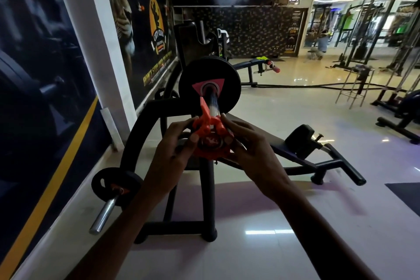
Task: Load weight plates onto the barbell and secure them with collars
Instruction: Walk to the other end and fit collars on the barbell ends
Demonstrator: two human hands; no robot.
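A black weight plate [209, 84] with a pink triangle mark sits on the barbell sleeve [212, 103], which points toward me. An orange collar [210, 138] rings the near end of the sleeve, its lever raised toward the plate. My left hand [175, 145] grips the collar from the left, thumb on its face. My right hand [245, 143] holds it from the right, fingers curled round its rim. The end of the sleeve is hidden behind the collar and my fingers.
The bar rests on a black bench rack [159, 143]. A small black plate [116, 185] sits on a chrome storage peg [103, 216] at lower left. The wall runs close on the left. A bench [295, 145], battle rope [318, 85] and machines stand right.
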